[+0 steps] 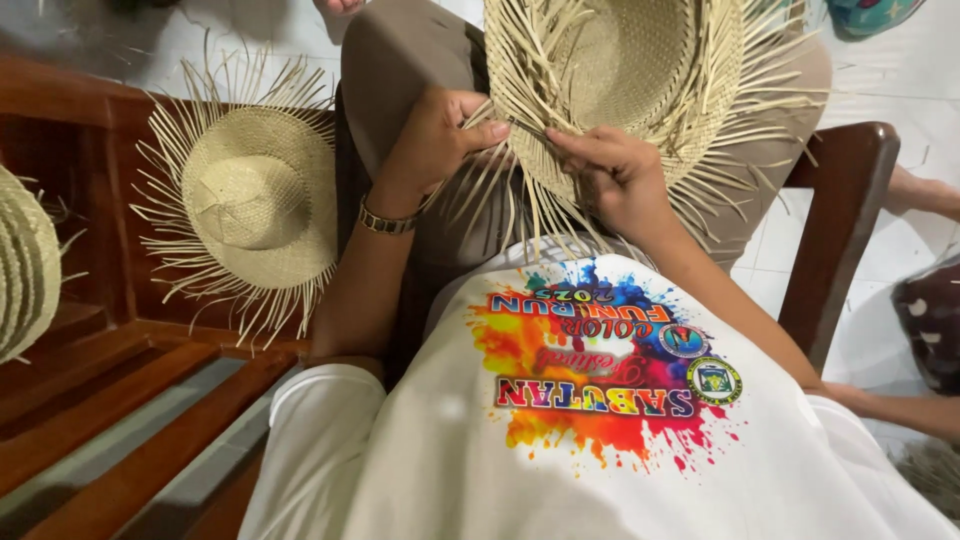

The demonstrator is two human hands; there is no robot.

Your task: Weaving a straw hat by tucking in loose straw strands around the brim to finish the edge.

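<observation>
At the far left we see part of a woven hat [22, 265], then a finished straw hat [255, 205] lying on the wooden bench [120, 400]. Our left hand [435, 135] pinches loose straw strands of the unfinished hat [625, 75] on our lap. Our right hand [615, 175] presses its fingers together on the brim, perhaps gripping a strand.

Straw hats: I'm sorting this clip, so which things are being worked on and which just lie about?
In hand:
unfinished straw hat on the lap
left hand and right hand on its loose brim strands

Lying about:
second straw hat on the wooden bench
third hat, far left
</observation>
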